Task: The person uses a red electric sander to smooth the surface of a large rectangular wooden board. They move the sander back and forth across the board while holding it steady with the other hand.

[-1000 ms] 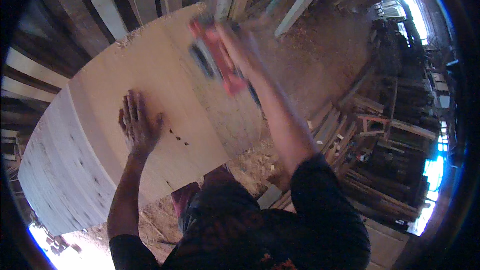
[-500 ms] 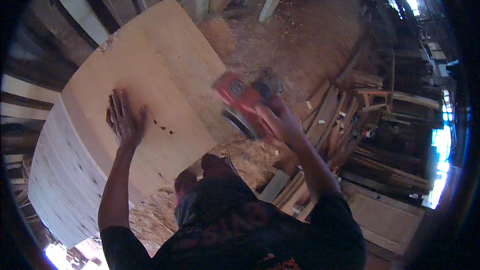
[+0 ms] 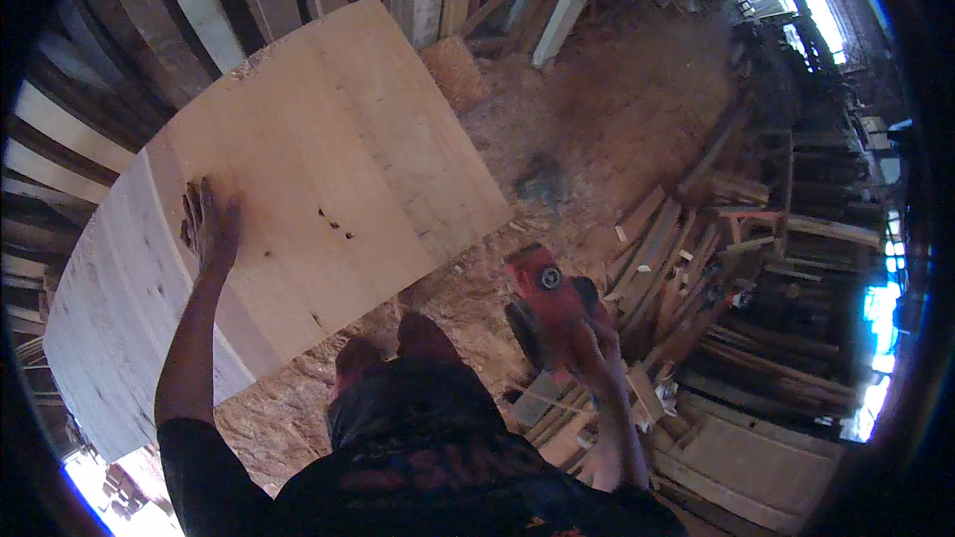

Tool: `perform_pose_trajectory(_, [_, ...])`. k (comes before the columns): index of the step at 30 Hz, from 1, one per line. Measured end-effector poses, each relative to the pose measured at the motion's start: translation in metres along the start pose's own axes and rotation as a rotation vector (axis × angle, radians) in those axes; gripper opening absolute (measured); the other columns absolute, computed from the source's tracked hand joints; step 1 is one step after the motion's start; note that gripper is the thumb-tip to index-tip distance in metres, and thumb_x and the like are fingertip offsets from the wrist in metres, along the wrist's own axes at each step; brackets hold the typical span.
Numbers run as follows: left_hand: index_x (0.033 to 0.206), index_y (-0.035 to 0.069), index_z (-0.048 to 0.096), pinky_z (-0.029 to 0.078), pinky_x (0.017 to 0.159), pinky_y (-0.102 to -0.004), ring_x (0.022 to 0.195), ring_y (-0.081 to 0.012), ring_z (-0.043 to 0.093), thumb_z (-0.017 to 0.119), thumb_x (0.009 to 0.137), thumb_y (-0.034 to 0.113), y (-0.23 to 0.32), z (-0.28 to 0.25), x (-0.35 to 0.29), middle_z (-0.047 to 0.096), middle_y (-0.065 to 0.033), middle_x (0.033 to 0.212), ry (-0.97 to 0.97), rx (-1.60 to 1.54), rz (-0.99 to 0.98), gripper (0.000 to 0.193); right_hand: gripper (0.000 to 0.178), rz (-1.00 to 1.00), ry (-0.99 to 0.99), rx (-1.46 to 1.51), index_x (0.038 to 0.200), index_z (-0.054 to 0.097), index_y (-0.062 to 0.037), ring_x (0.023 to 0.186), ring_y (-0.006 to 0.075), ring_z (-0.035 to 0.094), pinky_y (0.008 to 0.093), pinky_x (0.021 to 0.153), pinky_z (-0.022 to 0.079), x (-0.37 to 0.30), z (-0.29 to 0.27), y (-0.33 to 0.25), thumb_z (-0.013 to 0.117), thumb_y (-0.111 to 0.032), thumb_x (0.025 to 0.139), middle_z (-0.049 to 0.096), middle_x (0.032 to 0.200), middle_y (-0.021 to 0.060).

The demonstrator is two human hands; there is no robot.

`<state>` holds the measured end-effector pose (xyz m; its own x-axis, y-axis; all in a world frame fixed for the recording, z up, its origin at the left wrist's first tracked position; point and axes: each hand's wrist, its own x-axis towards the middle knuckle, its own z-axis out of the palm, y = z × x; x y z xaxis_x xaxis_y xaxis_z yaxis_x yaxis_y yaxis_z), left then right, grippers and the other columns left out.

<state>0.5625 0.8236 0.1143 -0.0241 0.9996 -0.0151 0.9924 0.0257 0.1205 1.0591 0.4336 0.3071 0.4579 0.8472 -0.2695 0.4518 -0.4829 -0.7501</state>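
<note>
A wide wooden panel (image 3: 328, 149), made of joined boards, spreads out before me, its left part paler. My left hand (image 3: 213, 231) rests on it near the paler strip, with fingers stretched out and holding nothing. A few small dark holes mark the wood to the right of that hand. Off the panel's near right corner, my right hand (image 3: 594, 343) is closed round a red handheld power tool (image 3: 545, 296). The tool has a round cap on its upper side and a dark lower part. Blur hides its exact kind and its working face.
Sawdust and shavings cover the floor (image 3: 637, 80). Long planks (image 3: 204, 5) lean behind and left of the panel. Offcuts (image 3: 652, 249) and stacked boards (image 3: 776, 363) lie at the right, by a small wooden stand (image 3: 748, 224). A pale post (image 3: 574, 2) slants at the back.
My right hand has carried the red power tool from the panel's right edge toward me and to the right. My left hand has slid a little left on the panel. The view has shifted slightly.
</note>
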Motion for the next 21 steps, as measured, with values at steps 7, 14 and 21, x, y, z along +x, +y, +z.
perform_pose_trajectory(7, [0.169,0.021,0.029,0.017,0.125,-0.0622,0.161,-0.0385,0.022,0.046,0.107,0.062,-0.005,0.016,-0.019,0.024,-0.016,0.176,0.149,-0.015,0.039,0.077,0.032,0.228,-0.146,0.227,0.115,0.074,-0.0055,0.07,0.0074,0.059,0.0283,0.061,0.045,0.069,0.014,0.004,0.062,-0.034,0.108,0.067,0.084,-0.0032])
perform_pose_trajectory(14, [0.169,0.02,0.03,0.018,0.125,-0.0613,0.161,-0.038,0.024,0.048,0.107,0.058,0.002,0.006,-0.02,0.025,-0.0148,0.175,0.177,0.004,0.036,0.075,0.038,0.243,-0.221,0.276,0.094,0.068,-0.0076,0.053,0.0076,0.048,0.0288,0.049,0.036,0.165,0.048,-0.077,0.058,-0.042,0.108,0.055,0.067,-0.0028])
perform_pose_trajectory(21, [0.169,0.02,0.03,0.017,0.125,-0.0607,0.161,-0.0371,0.025,0.049,0.107,0.057,0.003,0.002,-0.022,0.025,-0.0145,0.175,0.192,0.004,0.047,0.075,0.05,0.107,-0.326,0.235,0.093,0.068,-0.0068,0.046,0.0062,0.044,0.03,0.045,0.034,0.313,0.117,-0.19,0.062,-0.056,0.104,0.053,0.061,-0.0041])
